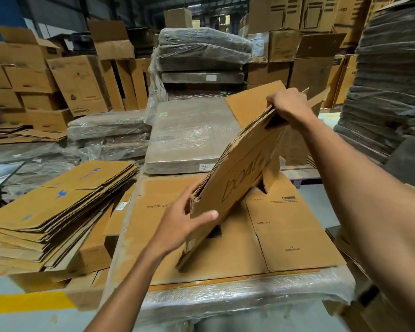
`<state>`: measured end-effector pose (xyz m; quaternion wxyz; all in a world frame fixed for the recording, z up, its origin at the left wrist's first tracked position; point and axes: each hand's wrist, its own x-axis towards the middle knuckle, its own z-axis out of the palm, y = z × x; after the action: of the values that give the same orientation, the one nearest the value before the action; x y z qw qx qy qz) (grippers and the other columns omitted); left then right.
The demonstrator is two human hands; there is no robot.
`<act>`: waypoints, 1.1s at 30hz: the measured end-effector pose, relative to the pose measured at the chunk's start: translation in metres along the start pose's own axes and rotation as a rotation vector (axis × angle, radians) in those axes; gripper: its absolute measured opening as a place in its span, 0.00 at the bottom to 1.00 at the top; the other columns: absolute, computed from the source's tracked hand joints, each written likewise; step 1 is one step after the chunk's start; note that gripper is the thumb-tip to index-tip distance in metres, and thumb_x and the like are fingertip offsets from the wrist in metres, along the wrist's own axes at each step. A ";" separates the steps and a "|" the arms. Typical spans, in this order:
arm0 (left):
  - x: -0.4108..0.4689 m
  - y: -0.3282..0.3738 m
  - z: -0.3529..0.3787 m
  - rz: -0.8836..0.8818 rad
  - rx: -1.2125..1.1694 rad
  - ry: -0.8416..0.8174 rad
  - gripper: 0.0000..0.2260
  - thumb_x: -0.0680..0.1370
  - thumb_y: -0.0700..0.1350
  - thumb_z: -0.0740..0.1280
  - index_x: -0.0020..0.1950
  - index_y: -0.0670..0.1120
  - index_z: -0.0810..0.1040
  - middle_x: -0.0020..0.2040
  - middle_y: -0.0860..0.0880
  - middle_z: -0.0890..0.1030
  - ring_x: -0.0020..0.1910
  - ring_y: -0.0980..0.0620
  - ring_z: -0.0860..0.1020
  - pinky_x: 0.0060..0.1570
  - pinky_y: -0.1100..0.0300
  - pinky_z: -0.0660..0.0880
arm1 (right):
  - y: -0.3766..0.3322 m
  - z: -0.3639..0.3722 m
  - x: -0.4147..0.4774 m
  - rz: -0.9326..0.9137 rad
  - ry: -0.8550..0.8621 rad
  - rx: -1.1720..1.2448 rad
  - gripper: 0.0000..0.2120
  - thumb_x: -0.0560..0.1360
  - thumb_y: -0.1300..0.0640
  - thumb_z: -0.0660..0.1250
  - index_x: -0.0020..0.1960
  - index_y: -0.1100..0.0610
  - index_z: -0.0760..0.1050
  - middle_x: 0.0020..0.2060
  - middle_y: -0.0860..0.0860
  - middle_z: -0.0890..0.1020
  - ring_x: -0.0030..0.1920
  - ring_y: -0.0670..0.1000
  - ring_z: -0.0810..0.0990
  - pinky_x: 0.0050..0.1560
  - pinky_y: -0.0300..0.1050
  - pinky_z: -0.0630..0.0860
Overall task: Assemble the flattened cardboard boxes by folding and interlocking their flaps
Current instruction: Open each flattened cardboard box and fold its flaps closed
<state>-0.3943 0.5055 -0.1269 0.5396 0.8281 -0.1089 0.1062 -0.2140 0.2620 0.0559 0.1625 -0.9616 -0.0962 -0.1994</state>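
Two hands on one flattened box, which stands tilted on its lower edge on a flat cardboard sheet. That sheet lies on the shrink-wrapped surface. At the box's near left edge the left hand pinches it: thumb flat on the scribbled front face, the other fingers tucked behind the cardboard, mostly hidden. Up at the far top edge the right hand grabs on, fingers curled over the edge and down the back side, right by a dark handle hole. So both sets of fingers are closed on the same box. A big pile of flattened boxes sits just left of the surface.
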 end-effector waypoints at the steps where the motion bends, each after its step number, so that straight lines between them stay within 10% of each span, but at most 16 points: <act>1: -0.002 -0.014 0.007 -0.027 0.028 0.053 0.23 0.75 0.53 0.77 0.67 0.63 0.74 0.61 0.70 0.79 0.62 0.66 0.78 0.61 0.65 0.76 | 0.000 -0.001 0.001 0.007 -0.006 0.030 0.08 0.84 0.63 0.61 0.56 0.61 0.80 0.50 0.59 0.80 0.54 0.59 0.80 0.60 0.50 0.74; 5: 0.003 -0.048 0.024 -0.093 0.151 0.255 0.04 0.81 0.40 0.70 0.49 0.49 0.80 0.33 0.66 0.79 0.36 0.67 0.77 0.35 0.73 0.69 | 0.001 0.001 0.002 0.118 -0.078 0.394 0.04 0.82 0.62 0.64 0.53 0.60 0.78 0.49 0.56 0.81 0.49 0.54 0.82 0.59 0.51 0.80; 12: 0.046 -0.041 0.020 -0.078 0.163 0.379 0.10 0.81 0.55 0.68 0.52 0.49 0.83 0.28 0.42 0.76 0.26 0.49 0.72 0.26 0.50 0.69 | 0.026 0.046 -0.019 0.366 0.012 1.529 0.19 0.85 0.48 0.59 0.74 0.47 0.61 0.59 0.56 0.76 0.55 0.60 0.84 0.52 0.63 0.84; 18: 0.100 0.008 0.030 -0.132 -0.107 0.529 0.06 0.79 0.53 0.70 0.46 0.53 0.80 0.43 0.54 0.85 0.44 0.50 0.84 0.49 0.46 0.83 | 0.051 0.184 -0.103 0.735 -0.113 1.402 0.14 0.83 0.63 0.60 0.67 0.54 0.69 0.59 0.58 0.82 0.45 0.54 0.84 0.41 0.50 0.83; 21: 0.122 0.028 0.032 -0.165 -0.304 0.582 0.04 0.77 0.47 0.72 0.42 0.50 0.81 0.44 0.52 0.86 0.48 0.47 0.85 0.53 0.43 0.82 | 0.057 0.243 -0.152 0.844 -0.158 1.371 0.14 0.80 0.53 0.67 0.65 0.50 0.72 0.56 0.54 0.83 0.47 0.51 0.82 0.38 0.47 0.78; 26: 0.134 0.042 0.034 -0.195 -0.530 0.612 0.06 0.76 0.38 0.72 0.40 0.40 0.79 0.43 0.43 0.82 0.40 0.46 0.82 0.47 0.50 0.80 | 0.063 0.255 -0.180 0.941 -0.181 1.928 0.24 0.78 0.38 0.69 0.67 0.51 0.73 0.60 0.58 0.84 0.64 0.62 0.79 0.69 0.69 0.72; 33: 0.133 0.023 0.026 -0.257 -0.734 0.547 0.02 0.78 0.35 0.70 0.46 0.39 0.80 0.40 0.45 0.85 0.38 0.49 0.85 0.43 0.53 0.84 | 0.088 0.240 -0.178 1.024 0.163 2.045 0.21 0.77 0.46 0.73 0.66 0.55 0.79 0.58 0.60 0.85 0.59 0.64 0.83 0.60 0.64 0.79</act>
<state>-0.2728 0.4637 -0.0785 0.8143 0.5310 0.1099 0.2071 -0.2681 0.2435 -0.2500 0.9359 -0.2900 0.2001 -0.0001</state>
